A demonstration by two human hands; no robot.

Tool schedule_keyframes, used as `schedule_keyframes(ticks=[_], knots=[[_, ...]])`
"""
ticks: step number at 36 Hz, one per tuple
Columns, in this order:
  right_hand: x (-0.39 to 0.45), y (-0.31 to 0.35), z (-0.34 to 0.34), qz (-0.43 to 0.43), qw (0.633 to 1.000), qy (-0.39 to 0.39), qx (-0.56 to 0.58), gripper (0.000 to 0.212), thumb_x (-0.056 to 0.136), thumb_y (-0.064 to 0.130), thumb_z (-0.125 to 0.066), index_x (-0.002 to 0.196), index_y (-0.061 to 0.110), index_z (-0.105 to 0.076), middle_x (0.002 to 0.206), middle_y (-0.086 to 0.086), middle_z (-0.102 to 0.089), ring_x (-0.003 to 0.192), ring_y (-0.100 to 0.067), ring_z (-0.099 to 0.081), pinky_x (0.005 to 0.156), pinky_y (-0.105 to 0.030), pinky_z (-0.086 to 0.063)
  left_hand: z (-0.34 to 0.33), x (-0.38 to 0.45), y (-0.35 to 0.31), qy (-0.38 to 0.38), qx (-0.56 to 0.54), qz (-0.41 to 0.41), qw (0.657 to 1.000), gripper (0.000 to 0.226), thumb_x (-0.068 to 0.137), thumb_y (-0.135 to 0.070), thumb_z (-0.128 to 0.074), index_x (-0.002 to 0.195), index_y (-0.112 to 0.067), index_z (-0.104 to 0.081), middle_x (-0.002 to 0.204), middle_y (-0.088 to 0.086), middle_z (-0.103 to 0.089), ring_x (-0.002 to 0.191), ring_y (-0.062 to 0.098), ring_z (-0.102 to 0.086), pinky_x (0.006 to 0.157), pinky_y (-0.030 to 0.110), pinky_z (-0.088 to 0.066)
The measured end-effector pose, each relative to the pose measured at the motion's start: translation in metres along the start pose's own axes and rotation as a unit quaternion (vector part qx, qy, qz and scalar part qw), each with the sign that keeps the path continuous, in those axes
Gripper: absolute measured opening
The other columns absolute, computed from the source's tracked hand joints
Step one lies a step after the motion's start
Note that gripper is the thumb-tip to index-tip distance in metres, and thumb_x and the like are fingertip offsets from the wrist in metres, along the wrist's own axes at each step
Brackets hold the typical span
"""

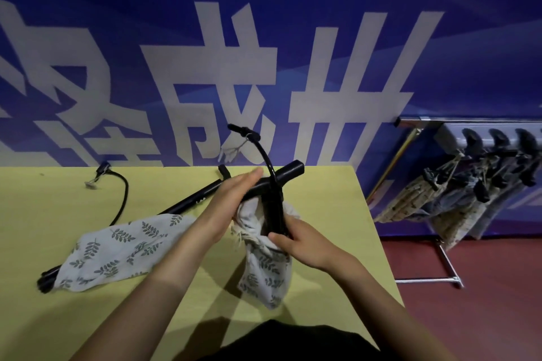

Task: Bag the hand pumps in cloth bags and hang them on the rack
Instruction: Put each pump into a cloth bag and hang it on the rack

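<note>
Head view, pump (274,208) upright in bag (268,269), right fingers (282,239) gripping bag, left fingers (249,177) straight

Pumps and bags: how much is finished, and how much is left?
Done: several bagged pumps hang on the metal rack. In hand: a black hand pump stands in a leaf-printed cloth bag; the right hand grips its neck, the left hand rests on the handle. Left: hang it, then bag the second black pump lying on the yellow table partly under another leaf-printed bag.
</note>
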State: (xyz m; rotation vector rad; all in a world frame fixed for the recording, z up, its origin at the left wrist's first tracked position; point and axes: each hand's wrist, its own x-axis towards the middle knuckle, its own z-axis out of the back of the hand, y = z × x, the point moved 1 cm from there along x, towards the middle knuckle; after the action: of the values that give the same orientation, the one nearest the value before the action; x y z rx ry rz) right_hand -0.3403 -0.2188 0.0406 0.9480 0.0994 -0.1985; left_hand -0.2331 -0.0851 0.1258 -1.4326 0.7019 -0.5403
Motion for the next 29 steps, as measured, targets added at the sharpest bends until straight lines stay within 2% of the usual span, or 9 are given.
schedule_keyframes(ticks=[4, 8, 10, 14, 15, 17, 21, 26, 29], knots=[[-0.002, -0.003, 0.0, 0.029, 0.999, 0.01, 0.024, 0.033, 0.094, 0.03, -0.053, 0.126, 0.026, -0.048, 0.113, 0.008, -0.062, 0.1, -0.008, -0.057, 0.084, -0.029, -0.047, 0.002, 0.001, 0.008, 0.031, 0.064, 0.008, 0.997, 0.039, 0.079, -0.038, -0.069, 0.103, -0.007, -0.07, 0.105, 0.016, -0.07, 0.1, 0.028, -0.066, 0.087, 0.04, -0.05], [-0.008, -0.016, -0.002, 0.042, 0.999, -0.01, 0.019, 0.038, 0.085, 0.044, -0.06, 0.119, 0.026, -0.055, 0.106, 0.007, -0.065, 0.093, -0.009, -0.061, 0.081, -0.031, -0.051, 0.004, 0.002, 0.011, 0.052, 0.078, 0.01, 0.996, 0.013, 0.088, -0.017, -0.067, 0.098, -0.021, -0.073, 0.101, 0.003, -0.074, 0.097, 0.017, -0.069, 0.085, 0.033, -0.053], [-0.014, -0.02, 0.002, 0.054, 0.992, -0.076, 0.084, 0.035, 0.08, 0.049, -0.061, 0.104, 0.023, -0.064, 0.096, 0.005, -0.068, 0.085, -0.009, -0.063, 0.075, -0.028, -0.05, 0.008, 0.002, 0.014, 0.056, 0.067, 0.007, 0.996, 0.014, 0.083, -0.023, -0.068, 0.095, -0.027, -0.075, 0.102, 0.0, -0.074, 0.099, 0.015, -0.068, 0.086, 0.029, -0.049], [-0.013, -0.031, 0.016, 0.018, 0.92, -0.261, 0.292, 0.022, 0.094, 0.028, -0.051, 0.085, 0.018, -0.067, 0.079, 0.005, -0.066, 0.075, -0.008, -0.058, 0.067, -0.026, -0.044, 0.018, 0.003, 0.018, 0.081, 0.059, 0.015, 0.995, 0.036, 0.072, -0.039, -0.068, 0.103, -0.021, -0.073, 0.106, 0.006, -0.072, 0.105, 0.022, -0.067, 0.098, 0.041, -0.046], [-0.008, -0.037, 0.018, -0.025, 0.923, -0.258, 0.283, 0.021, 0.097, 0.023, -0.049, 0.087, 0.021, -0.067, 0.082, 0.007, -0.065, 0.078, -0.008, -0.058, 0.069, -0.027, -0.044, 0.019, 0.004, 0.018, 0.086, 0.055, 0.019, 0.995, 0.038, 0.07, -0.04, -0.068, 0.103, -0.02, -0.073, 0.107, 0.007, -0.072, 0.104, 0.023, -0.067, 0.098, 0.042, -0.046], [0.001, -0.045, 0.018, -0.097, 0.956, -0.137, 0.242, 0.022, 0.097, 0.025, -0.047, 0.1, 0.021, -0.068, 0.098, 0.005, -0.068, 0.092, -0.012, -0.062, 0.077, -0.031, -0.048, 0.02, 0.005, 0.019, 0.097, 0.046, 0.026, 0.994, 0.038, 0.068, -0.039, -0.068, 0.1, -0.021, -0.074, 0.106, 0.007, -0.073, 0.102, 0.023, -0.068, 0.094, 0.038, -0.048], [0.005, -0.042, 0.006, -0.11, 0.958, 0.089, 0.249, 0.026, 0.093, 0.022, -0.048, 0.101, 0.008, -0.069, 0.105, -0.013, -0.067, 0.094, -0.019, -0.06, 0.078, -0.031, -0.047, 0.024, 0.009, 0.019, 0.106, 0.064, 0.039, 0.992, 0.037, 0.067, -0.039, -0.069, 0.1, -0.024, -0.074, 0.106, 0.004, -0.073, 0.103, 0.021, -0.068, 0.092, 0.034, -0.048], [0.004, -0.036, 0.003, -0.085, 0.927, 0.091, 0.354, 0.023, 0.084, 0.025, -0.061, 0.089, 0.003, -0.06, 0.091, -0.009, -0.057, 0.092, -0.022, -0.053, 0.082, -0.032, -0.042, 0.041, 0.013, 0.03, 0.073, 0.072, 0.07, 0.992, 0.079, 0.056, -0.063, -0.081, 0.122, -0.021, -0.064, 0.123, 0.003, -0.066, 0.116, 0.024, -0.06, 0.107, 0.052, -0.04], [0.002, -0.034, 0.002, -0.09, 0.916, 0.082, 0.383, 0.022, 0.082, 0.032, -0.064, 0.087, 0.01, -0.061, 0.087, -0.01, -0.057, 0.086, -0.022, -0.053, 0.08, -0.032, -0.042, 0.041, 0.014, 0.029, 0.06, 0.06, 0.047, 0.995, 0.062, 0.061, -0.052, -0.077, 0.115, -0.023, -0.069, 0.119, 0.002, -0.068, 0.114, 0.021, -0.062, 0.105, 0.045, -0.043]])
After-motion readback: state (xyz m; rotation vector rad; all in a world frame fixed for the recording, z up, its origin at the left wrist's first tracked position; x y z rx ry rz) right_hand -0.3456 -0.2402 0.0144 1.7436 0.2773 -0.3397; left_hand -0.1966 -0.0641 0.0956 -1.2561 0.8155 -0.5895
